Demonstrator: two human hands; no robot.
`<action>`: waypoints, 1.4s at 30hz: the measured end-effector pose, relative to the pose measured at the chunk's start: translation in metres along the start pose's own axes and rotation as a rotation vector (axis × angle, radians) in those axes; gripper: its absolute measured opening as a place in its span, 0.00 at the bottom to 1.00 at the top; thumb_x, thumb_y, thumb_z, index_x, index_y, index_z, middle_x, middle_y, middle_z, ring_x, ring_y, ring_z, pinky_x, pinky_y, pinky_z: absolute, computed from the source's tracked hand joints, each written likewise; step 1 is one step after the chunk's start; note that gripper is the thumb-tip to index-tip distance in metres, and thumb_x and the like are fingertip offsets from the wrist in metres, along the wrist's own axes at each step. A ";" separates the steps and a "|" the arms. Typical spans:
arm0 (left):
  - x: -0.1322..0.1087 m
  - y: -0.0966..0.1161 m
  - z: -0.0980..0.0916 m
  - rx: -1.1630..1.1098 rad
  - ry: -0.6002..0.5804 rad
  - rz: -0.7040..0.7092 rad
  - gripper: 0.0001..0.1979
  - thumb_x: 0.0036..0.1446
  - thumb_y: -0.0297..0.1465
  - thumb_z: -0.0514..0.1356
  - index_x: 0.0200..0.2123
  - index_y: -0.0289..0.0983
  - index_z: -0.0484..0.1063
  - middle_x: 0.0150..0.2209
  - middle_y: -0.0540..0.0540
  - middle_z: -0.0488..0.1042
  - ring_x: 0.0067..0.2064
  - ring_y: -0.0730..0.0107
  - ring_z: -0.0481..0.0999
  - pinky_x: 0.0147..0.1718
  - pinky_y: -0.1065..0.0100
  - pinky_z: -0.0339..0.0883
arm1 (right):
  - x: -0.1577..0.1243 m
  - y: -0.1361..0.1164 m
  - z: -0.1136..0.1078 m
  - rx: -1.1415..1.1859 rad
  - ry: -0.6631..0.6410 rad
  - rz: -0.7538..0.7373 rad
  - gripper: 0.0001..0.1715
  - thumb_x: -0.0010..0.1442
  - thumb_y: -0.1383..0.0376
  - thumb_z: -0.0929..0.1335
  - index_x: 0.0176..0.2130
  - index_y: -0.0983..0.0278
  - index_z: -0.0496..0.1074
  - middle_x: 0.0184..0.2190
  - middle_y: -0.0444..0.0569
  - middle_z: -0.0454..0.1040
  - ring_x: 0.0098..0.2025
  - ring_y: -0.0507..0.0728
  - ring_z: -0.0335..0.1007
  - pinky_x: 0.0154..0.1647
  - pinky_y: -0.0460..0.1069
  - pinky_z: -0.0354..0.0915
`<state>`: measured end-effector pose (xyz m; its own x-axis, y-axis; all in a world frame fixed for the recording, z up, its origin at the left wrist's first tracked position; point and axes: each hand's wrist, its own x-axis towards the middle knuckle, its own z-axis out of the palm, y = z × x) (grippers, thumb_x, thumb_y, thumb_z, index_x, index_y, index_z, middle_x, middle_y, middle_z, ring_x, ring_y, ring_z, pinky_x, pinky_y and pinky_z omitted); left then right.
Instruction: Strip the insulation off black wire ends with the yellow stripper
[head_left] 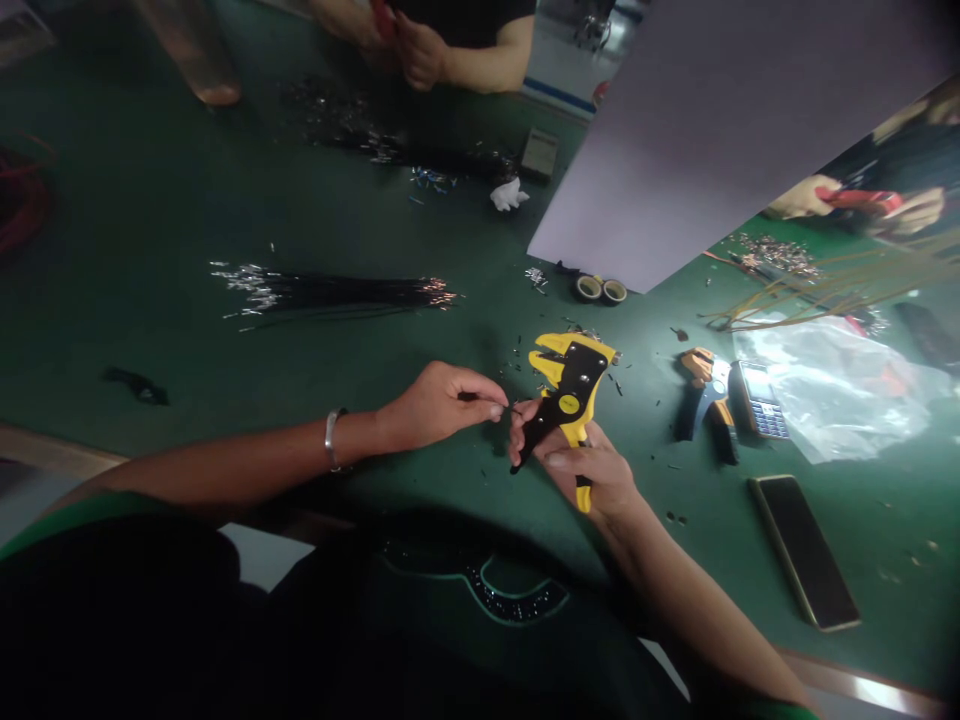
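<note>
In my right hand (600,470) is a yellow and black wire stripper (574,390), its jaws pointing up and to the left. My fingers wrap round its handles. Just left of it, my left hand (442,405) has thumb and forefinger pinched together, close to the right fingertips. A thin dark bit shows at the pinch, too small to make out. Beyond my left hand lies a bundle of black wires (337,291), with silvery terminals at the left end and bare copper at the right. Small dark scraps are scattered around the stripper's jaws.
A large pale panel (697,130) stands at the upper right. Two tape rolls (601,290) lie by its corner. On the right are an orange-handled stripper (709,400), a keypad phone (761,400), a plastic bag (847,390) and a smartphone (805,552). Co-workers' hands (420,50) show across the table.
</note>
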<state>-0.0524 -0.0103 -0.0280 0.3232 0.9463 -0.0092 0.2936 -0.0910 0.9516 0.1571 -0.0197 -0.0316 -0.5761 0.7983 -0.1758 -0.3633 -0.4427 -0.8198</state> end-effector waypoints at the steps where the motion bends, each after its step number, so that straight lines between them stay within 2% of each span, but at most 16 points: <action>1: 0.000 0.001 0.000 -0.003 -0.021 -0.003 0.07 0.53 0.30 0.63 0.33 0.35 0.80 0.29 0.47 0.80 0.31 0.73 0.77 0.30 0.74 0.69 | 0.000 0.000 0.000 -0.015 0.000 0.002 0.23 0.41 0.66 0.74 0.41 0.64 0.74 0.36 0.51 0.72 0.35 0.59 0.66 0.35 0.55 0.66; 5: -0.001 0.004 0.000 -0.011 -0.077 0.023 0.06 0.53 0.30 0.62 0.30 0.35 0.80 0.26 0.48 0.78 0.29 0.75 0.74 0.29 0.74 0.67 | 0.000 0.000 0.002 -0.061 0.032 -0.010 0.23 0.41 0.66 0.75 0.41 0.64 0.73 0.34 0.50 0.72 0.33 0.59 0.66 0.36 0.56 0.67; 11: -0.003 0.002 0.002 -0.027 -0.091 0.034 0.07 0.54 0.30 0.63 0.28 0.35 0.79 0.26 0.48 0.79 0.28 0.75 0.74 0.29 0.75 0.67 | 0.002 0.008 -0.005 -0.126 0.084 -0.086 0.22 0.43 0.65 0.76 0.40 0.63 0.73 0.35 0.49 0.73 0.32 0.57 0.68 0.37 0.55 0.67; 17: -0.005 0.004 0.008 -0.038 -0.125 0.068 0.06 0.54 0.29 0.62 0.28 0.35 0.80 0.26 0.48 0.79 0.28 0.75 0.75 0.30 0.74 0.69 | 0.001 0.011 -0.006 -0.185 0.116 -0.087 0.20 0.46 0.62 0.76 0.39 0.63 0.72 0.34 0.48 0.70 0.32 0.57 0.68 0.37 0.54 0.68; 26: -0.009 0.004 0.019 -0.038 -0.171 0.139 0.06 0.54 0.25 0.62 0.29 0.36 0.80 0.27 0.47 0.80 0.29 0.74 0.78 0.33 0.74 0.72 | -0.002 0.019 -0.007 -0.256 0.083 -0.108 0.11 0.53 0.65 0.73 0.37 0.62 0.70 0.31 0.44 0.68 0.32 0.55 0.68 0.36 0.52 0.69; 32: -0.010 0.006 0.018 -0.058 -0.201 0.111 0.06 0.55 0.26 0.61 0.31 0.36 0.80 0.29 0.47 0.80 0.29 0.74 0.78 0.31 0.74 0.72 | -0.003 0.015 -0.004 -0.357 0.089 -0.121 0.09 0.54 0.65 0.71 0.36 0.62 0.69 0.30 0.44 0.68 0.31 0.54 0.69 0.34 0.51 0.69; 37: -0.009 0.008 0.017 -0.057 -0.202 0.060 0.10 0.56 0.25 0.60 0.25 0.35 0.78 0.27 0.48 0.79 0.30 0.74 0.77 0.34 0.73 0.71 | -0.004 0.013 -0.001 -0.422 0.078 -0.124 0.08 0.55 0.64 0.71 0.35 0.62 0.68 0.29 0.44 0.68 0.30 0.54 0.68 0.34 0.51 0.67; 42: -0.009 0.008 0.016 -0.091 -0.222 0.009 0.10 0.56 0.26 0.59 0.23 0.34 0.77 0.27 0.48 0.79 0.30 0.74 0.77 0.33 0.74 0.70 | -0.005 0.013 0.000 -0.501 0.093 -0.140 0.08 0.56 0.64 0.70 0.35 0.63 0.68 0.29 0.44 0.68 0.29 0.53 0.66 0.31 0.50 0.65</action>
<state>-0.0385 -0.0247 -0.0252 0.5186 0.8530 -0.0588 0.2110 -0.0611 0.9756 0.1559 -0.0294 -0.0412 -0.4717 0.8786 -0.0752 -0.0244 -0.0983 -0.9949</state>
